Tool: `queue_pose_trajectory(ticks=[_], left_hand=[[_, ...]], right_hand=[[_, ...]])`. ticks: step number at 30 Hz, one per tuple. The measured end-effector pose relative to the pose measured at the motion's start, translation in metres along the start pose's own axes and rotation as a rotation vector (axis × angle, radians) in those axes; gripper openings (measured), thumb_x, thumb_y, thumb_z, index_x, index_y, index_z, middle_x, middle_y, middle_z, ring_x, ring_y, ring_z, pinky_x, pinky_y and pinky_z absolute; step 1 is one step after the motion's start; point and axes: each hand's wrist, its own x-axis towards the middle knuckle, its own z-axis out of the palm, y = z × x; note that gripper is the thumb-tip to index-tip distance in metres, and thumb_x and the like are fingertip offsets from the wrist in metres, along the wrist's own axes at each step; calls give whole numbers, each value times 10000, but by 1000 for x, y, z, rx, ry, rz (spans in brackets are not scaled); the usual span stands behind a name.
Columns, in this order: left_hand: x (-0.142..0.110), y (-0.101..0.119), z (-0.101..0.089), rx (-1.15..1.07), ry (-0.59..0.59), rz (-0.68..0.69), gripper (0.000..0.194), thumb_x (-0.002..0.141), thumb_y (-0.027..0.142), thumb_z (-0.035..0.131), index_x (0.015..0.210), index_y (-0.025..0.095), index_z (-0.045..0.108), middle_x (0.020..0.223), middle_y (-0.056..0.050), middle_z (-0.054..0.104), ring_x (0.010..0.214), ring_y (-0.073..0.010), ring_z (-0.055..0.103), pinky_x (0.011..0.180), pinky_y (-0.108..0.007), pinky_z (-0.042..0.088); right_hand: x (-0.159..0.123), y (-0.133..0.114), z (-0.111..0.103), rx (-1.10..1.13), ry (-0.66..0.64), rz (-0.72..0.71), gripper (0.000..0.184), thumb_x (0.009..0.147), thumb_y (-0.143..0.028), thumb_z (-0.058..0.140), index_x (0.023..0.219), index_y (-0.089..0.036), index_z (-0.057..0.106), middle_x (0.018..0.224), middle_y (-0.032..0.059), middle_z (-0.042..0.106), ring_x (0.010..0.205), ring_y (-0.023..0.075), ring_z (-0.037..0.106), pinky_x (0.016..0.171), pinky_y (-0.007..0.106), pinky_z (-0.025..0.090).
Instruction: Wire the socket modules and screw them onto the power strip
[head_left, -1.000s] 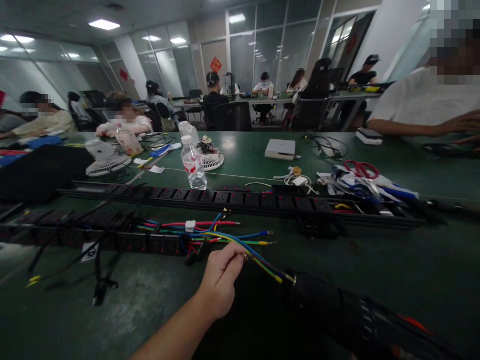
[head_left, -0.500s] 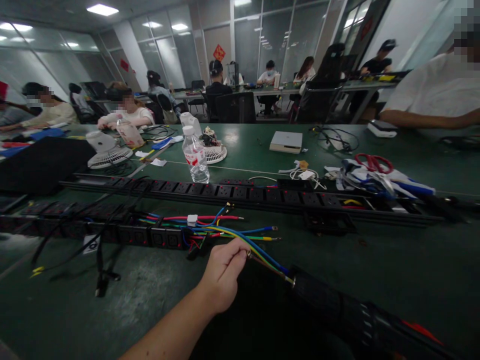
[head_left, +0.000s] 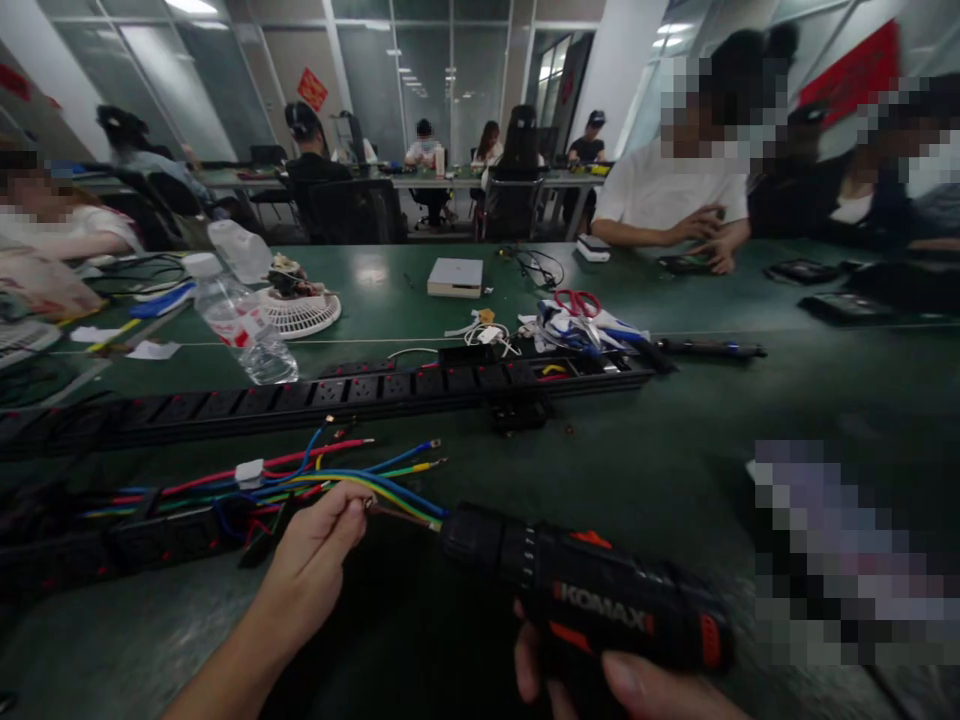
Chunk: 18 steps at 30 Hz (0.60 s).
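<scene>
My left hand (head_left: pixel 316 548) is closed in a pinch at the near end of a thin brown wire (head_left: pixel 405 515). That wire stretches from my fingertips to the nose of a black and orange cordless drill (head_left: pixel 604 605). My right hand (head_left: pixel 651 688), partly cut off by the bottom edge, is wrapped round the drill's handle. Blue and yellow-green wires (head_left: pixel 411 497) also run to the drill's chuck. Other loose wires, red (head_left: pixel 315 452) and blue, come out of a black socket strip (head_left: pixel 161 540) at the left.
Behind the wires lies a long black power strip (head_left: pixel 300 400). A water bottle (head_left: pixel 251 335), a fan part (head_left: pixel 304 312), red-handled scissors (head_left: pixel 577 303), a white box (head_left: pixel 455 278) and a screwdriver-like tool (head_left: pixel 712 348) are farther back. A blurred-out object (head_left: pixel 847 550) lies right. People sit across the table.
The view has swung to the right, so everything sits farther left. More of the drill now shows, and my right hand on it has come into view. My left hand keeps its pinch.
</scene>
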Motion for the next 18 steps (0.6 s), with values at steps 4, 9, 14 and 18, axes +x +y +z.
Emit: queue_pose_trajectory(ticks=[4,9,14,18], left_hand=[[-1,0,-1,30,13,-12,327,927,462,457,916,167,595,624,28,413,565,-123,384,540,-238,319],[-1,0,1,12,20,-43,348,913,497,480,955,169,591,639,25,432,572,-128,391,537,-239,330],[-2,-2,3,-21,18,-65,358,907,517,496,977,176,575,678,20,452,597,-125,402,545,-230,338],[-2,-2,5,-35,-2,-75,368,940,505,444,989,162,569,662,27,416,583,-117,377,541,-234,317]], right_hand=[[3,0,8,24,-13,-89,609,934,-635,563,1158,-69,589,702,41,509,557,96,457,506,135,392],[-4,7,4,45,-30,-161,548,963,-529,585,1156,-16,584,668,33,471,545,70,417,485,97,340],[-2,12,5,60,-39,-179,534,947,-531,607,1098,-20,595,641,35,483,524,74,426,491,113,355],[-3,11,9,53,-2,-184,562,949,-567,587,1094,-24,593,627,26,476,537,83,434,528,134,367]])
